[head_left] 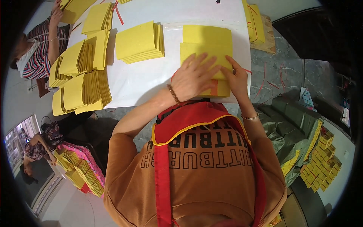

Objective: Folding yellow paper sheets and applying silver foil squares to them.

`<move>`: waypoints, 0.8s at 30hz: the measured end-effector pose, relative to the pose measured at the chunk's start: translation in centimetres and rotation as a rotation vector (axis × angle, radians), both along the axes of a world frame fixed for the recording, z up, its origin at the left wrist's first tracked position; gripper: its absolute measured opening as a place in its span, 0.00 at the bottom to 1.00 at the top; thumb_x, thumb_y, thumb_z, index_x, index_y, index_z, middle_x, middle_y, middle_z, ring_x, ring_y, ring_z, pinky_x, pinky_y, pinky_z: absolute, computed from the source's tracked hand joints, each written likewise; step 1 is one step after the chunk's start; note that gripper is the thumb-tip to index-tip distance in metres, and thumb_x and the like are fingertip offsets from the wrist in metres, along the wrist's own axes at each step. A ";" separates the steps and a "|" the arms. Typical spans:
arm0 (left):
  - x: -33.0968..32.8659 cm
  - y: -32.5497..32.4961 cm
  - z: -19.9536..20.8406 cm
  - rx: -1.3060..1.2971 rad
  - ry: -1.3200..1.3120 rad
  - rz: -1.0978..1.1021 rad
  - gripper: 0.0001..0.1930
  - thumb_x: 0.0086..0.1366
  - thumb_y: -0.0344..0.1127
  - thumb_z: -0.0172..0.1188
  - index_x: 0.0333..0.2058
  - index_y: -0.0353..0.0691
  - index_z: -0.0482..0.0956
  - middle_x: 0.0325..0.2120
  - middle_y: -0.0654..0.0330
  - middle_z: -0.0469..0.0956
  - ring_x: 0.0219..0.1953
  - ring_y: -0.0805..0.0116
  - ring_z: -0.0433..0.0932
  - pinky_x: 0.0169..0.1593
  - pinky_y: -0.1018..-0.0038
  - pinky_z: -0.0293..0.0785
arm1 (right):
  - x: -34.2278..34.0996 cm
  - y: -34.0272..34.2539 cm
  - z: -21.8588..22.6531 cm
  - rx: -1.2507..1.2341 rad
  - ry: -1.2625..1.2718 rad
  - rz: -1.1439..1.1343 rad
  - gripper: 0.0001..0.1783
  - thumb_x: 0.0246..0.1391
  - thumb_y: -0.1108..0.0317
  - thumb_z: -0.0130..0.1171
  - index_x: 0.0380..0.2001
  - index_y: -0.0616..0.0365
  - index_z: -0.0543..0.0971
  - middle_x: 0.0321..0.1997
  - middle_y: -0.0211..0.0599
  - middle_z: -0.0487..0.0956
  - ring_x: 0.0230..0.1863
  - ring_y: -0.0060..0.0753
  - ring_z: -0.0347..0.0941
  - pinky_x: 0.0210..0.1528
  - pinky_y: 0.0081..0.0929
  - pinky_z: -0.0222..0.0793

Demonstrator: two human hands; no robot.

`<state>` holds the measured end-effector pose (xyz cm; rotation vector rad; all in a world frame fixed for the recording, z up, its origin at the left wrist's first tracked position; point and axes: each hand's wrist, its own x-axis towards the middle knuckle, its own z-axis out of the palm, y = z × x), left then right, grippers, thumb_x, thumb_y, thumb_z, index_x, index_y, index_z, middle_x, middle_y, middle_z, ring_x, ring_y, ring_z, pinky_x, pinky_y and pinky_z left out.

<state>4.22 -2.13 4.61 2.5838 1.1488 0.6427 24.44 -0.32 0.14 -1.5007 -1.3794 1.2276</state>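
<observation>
In front of me at the table's near edge lies a stack of yellow paper [206,51], its upper sheets offset from those beneath. My left hand [196,75] rests across the stack with its fingers spread, slightly blurred. My right hand [237,77] grips the stack's right edge, thumb over the paper and index finger along the side; the other fingers are partly hidden. A red strip [214,87] shows on the stack below my hands. Left of it, a fanned pile of folded yellow paper [138,41] sits apart from both hands.
Several more yellow paper piles [83,90] crowd the white table's [143,83] left side. A person in a striped top [41,49] is at the far left; another person [41,143] is by a box of yellow bundles [81,170]. Tied yellow bundles [321,164] are stacked at the right.
</observation>
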 end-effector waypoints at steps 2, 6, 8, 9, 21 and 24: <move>0.3 -0.3 -1.2 -0.038 0.058 -0.020 0.36 0.52 0.50 0.61 0.57 0.43 0.63 0.58 0.54 0.60 0.61 0.51 0.55 0.61 0.55 0.51 | 0.1 0.1 0.1 0.045 0.012 0.002 0.25 0.48 0.69 0.61 0.51 0.62 0.72 0.40 0.45 0.79 0.40 0.26 0.75 0.43 0.22 0.69; 0.4 -0.5 -2.5 -0.089 0.165 -0.032 0.38 0.53 0.56 0.57 0.59 0.43 0.60 0.60 0.56 0.58 0.63 0.56 0.53 0.62 0.56 0.49 | -0.7 -1.0 2.0 0.073 -0.247 0.038 0.26 0.48 0.68 0.60 0.53 0.58 0.71 0.53 0.46 0.72 0.48 0.35 0.72 0.47 0.27 0.66; 0.6 -0.6 -2.7 -0.087 0.162 -0.031 0.37 0.53 0.55 0.57 0.59 0.43 0.61 0.60 0.56 0.58 0.63 0.56 0.53 0.62 0.56 0.49 | -0.6 -2.3 2.5 0.156 -0.445 0.037 0.27 0.47 0.67 0.60 0.54 0.56 0.70 0.58 0.45 0.68 0.52 0.38 0.70 0.52 0.33 0.64; 0.6 -0.5 -2.8 -0.084 0.160 -0.028 0.36 0.54 0.55 0.58 0.58 0.43 0.61 0.60 0.56 0.58 0.63 0.56 0.52 0.62 0.56 0.49 | -0.4 -3.2 2.0 0.418 -0.637 0.145 0.29 0.48 0.62 0.58 0.55 0.55 0.68 0.61 0.42 0.63 0.57 0.41 0.64 0.57 0.42 0.55; 0.4 0.5 -3.1 0.069 0.156 0.012 0.28 0.53 0.38 0.57 0.54 0.35 0.66 0.54 0.44 0.63 0.54 0.51 0.62 0.53 0.62 0.62 | 0.5 -4.7 1.1 0.367 -0.688 0.482 0.31 0.55 0.51 0.49 0.58 0.58 0.63 0.65 0.39 0.58 0.67 0.44 0.49 0.63 0.58 0.36; 1.5 0.1 -2.2 0.231 0.437 0.051 0.26 0.54 0.35 0.51 0.53 0.33 0.67 0.49 0.42 0.67 0.48 0.54 0.67 0.46 0.64 0.67 | 1.7 -3.8 1.9 0.164 -0.236 0.328 0.24 0.59 0.58 0.47 0.54 0.61 0.68 0.59 0.41 0.65 0.62 0.40 0.57 0.62 0.43 0.48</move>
